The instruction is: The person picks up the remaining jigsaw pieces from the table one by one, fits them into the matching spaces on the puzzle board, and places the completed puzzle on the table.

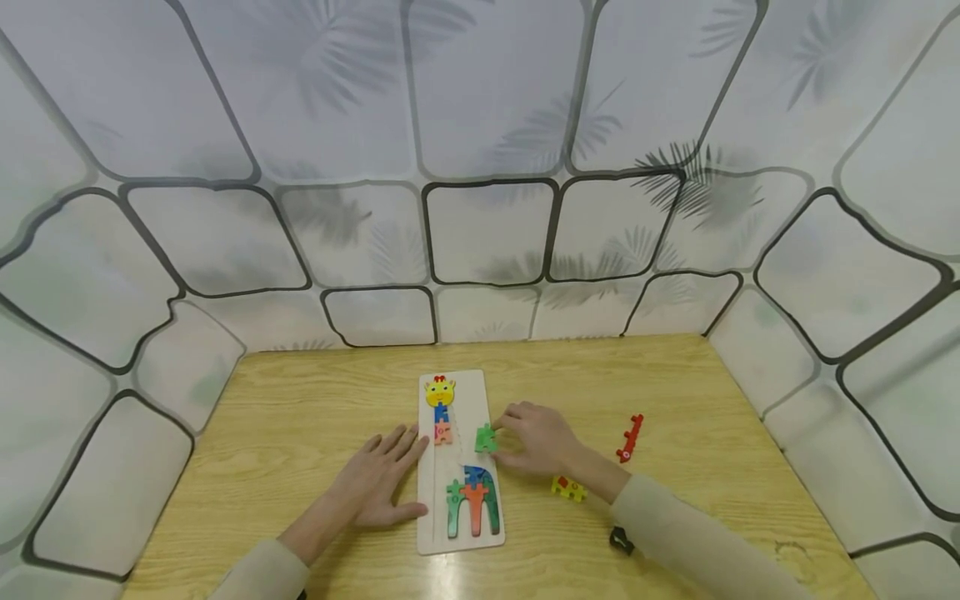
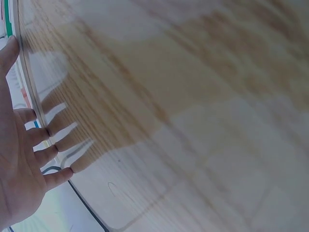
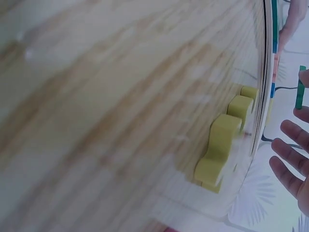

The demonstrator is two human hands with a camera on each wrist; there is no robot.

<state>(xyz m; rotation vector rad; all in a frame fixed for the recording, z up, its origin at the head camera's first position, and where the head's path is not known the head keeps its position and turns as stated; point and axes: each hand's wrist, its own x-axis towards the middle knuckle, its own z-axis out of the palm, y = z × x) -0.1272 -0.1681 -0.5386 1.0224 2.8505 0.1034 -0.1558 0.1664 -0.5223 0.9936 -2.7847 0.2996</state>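
The bright-green interlocking puzzle piece (image 1: 486, 438) is pinched by the right hand (image 1: 538, 439) above the white rectangular board (image 1: 468, 392), toward two o'clock; the left hand (image 1: 381, 483), spread, touches the board's nine o'clock edge.

The head view looks forward and down across the table (image 1: 600, 375); close, low wrist views share the board (image 1: 469, 400), seemingly edge-on.

On the table (image 1: 322, 392), the puzzle board (image 1: 468, 400) lies left of a loose piece (image 1: 632, 438).
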